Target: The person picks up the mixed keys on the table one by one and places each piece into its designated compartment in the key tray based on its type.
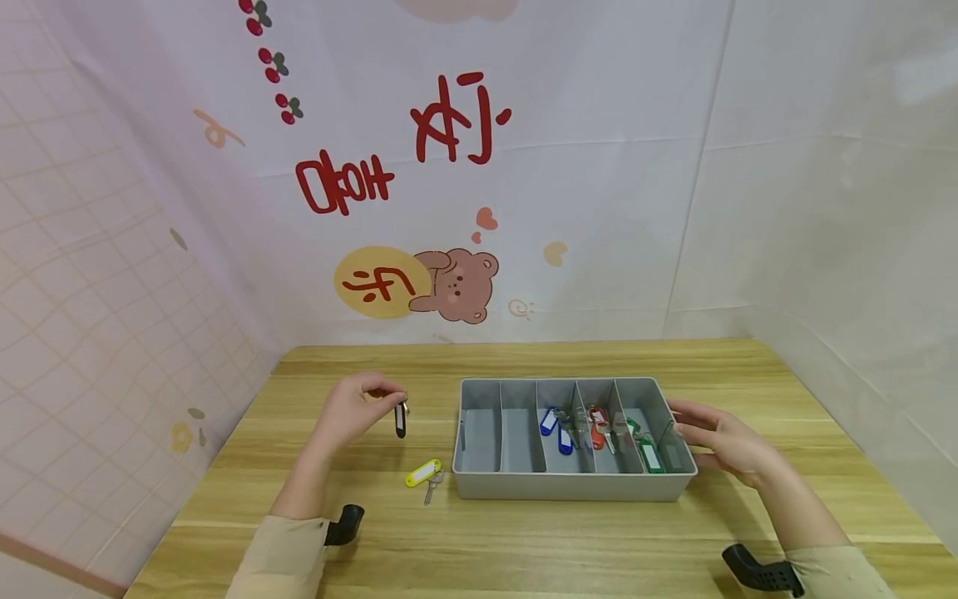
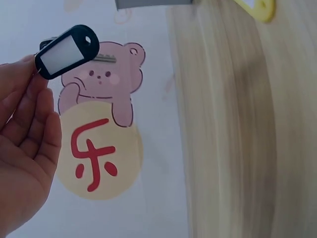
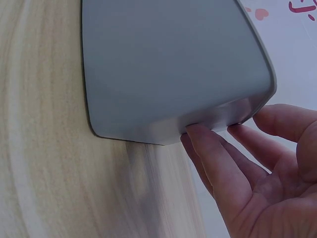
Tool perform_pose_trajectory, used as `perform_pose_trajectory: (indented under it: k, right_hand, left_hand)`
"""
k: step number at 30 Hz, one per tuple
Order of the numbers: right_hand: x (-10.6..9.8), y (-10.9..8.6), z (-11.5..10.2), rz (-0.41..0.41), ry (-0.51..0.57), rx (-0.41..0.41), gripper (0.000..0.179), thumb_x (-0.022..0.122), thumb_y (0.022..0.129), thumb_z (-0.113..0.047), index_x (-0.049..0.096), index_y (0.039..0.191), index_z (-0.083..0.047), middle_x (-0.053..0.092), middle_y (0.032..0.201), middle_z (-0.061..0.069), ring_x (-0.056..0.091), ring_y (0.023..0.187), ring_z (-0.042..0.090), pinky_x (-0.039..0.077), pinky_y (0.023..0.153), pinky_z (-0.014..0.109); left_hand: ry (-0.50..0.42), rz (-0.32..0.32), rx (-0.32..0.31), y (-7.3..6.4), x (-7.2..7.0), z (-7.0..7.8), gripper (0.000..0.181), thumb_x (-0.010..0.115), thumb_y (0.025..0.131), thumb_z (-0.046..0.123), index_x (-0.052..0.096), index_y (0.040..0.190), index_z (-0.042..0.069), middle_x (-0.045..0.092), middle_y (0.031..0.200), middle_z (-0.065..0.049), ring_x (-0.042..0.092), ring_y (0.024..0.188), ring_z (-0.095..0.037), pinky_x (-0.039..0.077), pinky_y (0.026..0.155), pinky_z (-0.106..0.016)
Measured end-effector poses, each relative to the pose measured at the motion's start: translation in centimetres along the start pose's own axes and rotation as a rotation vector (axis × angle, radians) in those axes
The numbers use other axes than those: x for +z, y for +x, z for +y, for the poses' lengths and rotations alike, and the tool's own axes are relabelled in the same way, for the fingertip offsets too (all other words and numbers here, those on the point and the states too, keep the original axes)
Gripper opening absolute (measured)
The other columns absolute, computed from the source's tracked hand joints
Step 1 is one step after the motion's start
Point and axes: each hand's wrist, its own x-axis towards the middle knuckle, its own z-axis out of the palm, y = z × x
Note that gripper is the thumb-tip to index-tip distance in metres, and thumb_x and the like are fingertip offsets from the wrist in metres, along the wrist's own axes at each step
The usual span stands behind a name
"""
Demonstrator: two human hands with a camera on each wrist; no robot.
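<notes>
A black key tag (image 1: 400, 420) with a white label hangs from the fingertips of my left hand (image 1: 358, 413), which pinches it above the table. In the left wrist view, the black tag (image 2: 63, 53) is tilted, and part of a key shows behind it. My right hand (image 1: 722, 441) touches the right end of a grey divided tray (image 1: 569, 487). Its fingertips rest against the outer wall in the right wrist view, with the fingers fairly straight. Inside the tray lie blue key tags (image 1: 565, 439), red key tags (image 1: 598, 438) and green key tags (image 1: 651, 457), each colour in its own compartment.
On the wooden table (image 1: 524, 549), a yellow key tag (image 1: 423, 472) with a key (image 1: 432, 486) lies left of the tray, just in front of the left hand. A white printed cloth (image 1: 599, 208) stands behind the table and along its sides.
</notes>
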Motion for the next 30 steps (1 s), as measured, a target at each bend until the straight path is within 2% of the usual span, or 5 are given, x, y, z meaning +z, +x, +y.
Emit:
perform_pose_trajectory:
  k: [5,15,25,30]
  right_hand:
    - [0.0,0.0,-0.1,-0.004,0.003,-0.005,0.066,0.052,0.104,-0.011,0.013,0.149,0.017,0.053,0.135,0.014,0.063,0.107,0.009,0.056,0.084,0.041]
    - [0.0,-0.1,-0.1,-0.015,0.010,-0.013,0.066,0.051,0.104,-0.010,0.012,0.149,0.018,0.055,0.134,0.010,0.063,0.107,0.010,0.056,0.084,0.040]
    - [0.0,-0.2,-0.3,-0.013,0.007,-0.015,0.066,0.051,0.104,-0.010,0.012,0.148,0.018,0.053,0.136,0.014,0.063,0.108,0.010,0.056,0.084,0.041]
    - [0.1,-0.1,-0.4,0.000,0.001,-0.006,0.066,0.053,0.103,-0.011,0.013,0.149,0.018,0.050,0.138,0.018,0.063,0.108,0.009,0.056,0.085,0.041]
  left_hand:
    - [-0.032,0.050,-0.016,0.3,0.2,0.8,0.004,0.078,0.087,0.015,0.079,0.090,0.013,0.072,0.089,0.003,0.063,0.085,-0.018,0.051,0.074,-0.039]
    - [-0.095,0.123,-0.097,1.1,0.5,2.4,0.007,0.078,0.087,0.016,0.079,0.093,0.013,0.072,0.089,0.002,0.062,0.087,-0.018,0.050,0.072,-0.035]
    - [-0.164,0.148,-0.095,2.0,0.5,4.0,0.013,0.078,0.088,0.019,0.078,0.097,0.010,0.072,0.089,-0.001,0.062,0.087,-0.018,0.050,0.074,-0.037]
    - [-0.196,0.149,-0.059,2.7,0.8,4.7,0.010,0.079,0.087,0.017,0.079,0.095,0.011,0.072,0.086,0.001,0.062,0.084,-0.017,0.049,0.071,-0.032]
